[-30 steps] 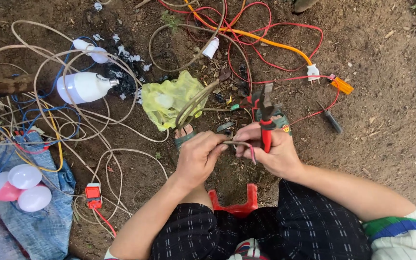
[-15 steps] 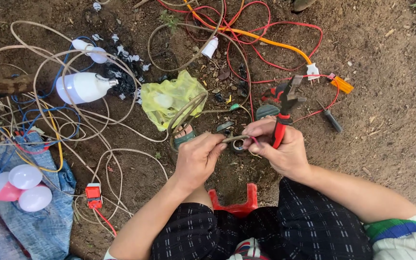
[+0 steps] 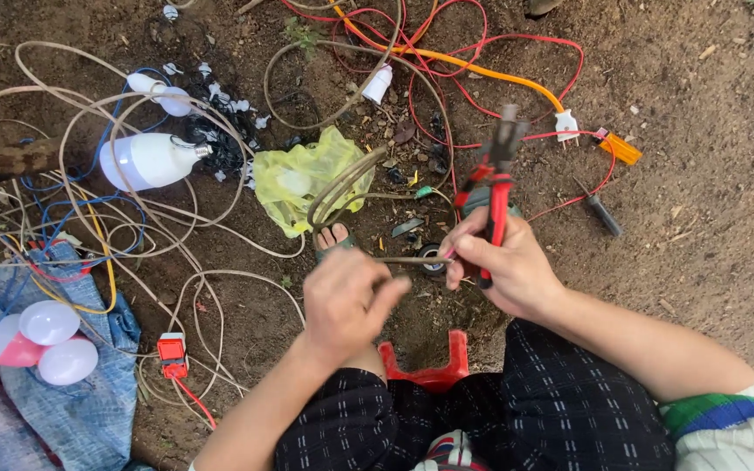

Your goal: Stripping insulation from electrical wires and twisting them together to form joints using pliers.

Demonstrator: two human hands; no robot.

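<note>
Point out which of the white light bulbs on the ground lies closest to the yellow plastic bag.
The large white bulb with the metal screw base, lying on its side just left of the crumpled yellow plastic bag. The round bulbs on the blue cloth lie farther away.

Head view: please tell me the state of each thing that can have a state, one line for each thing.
Left hand: pinching the beige wire.
Right hand: gripping the pliers.
Pliers: upright, nose up, off the wire.
Beige wire: held level between the hands, looped above.
Big bulb: lying on its side, unlit.
Yellow bag: crumpled on the soil.
Round bulbs: lying on blue cloth.
</note>
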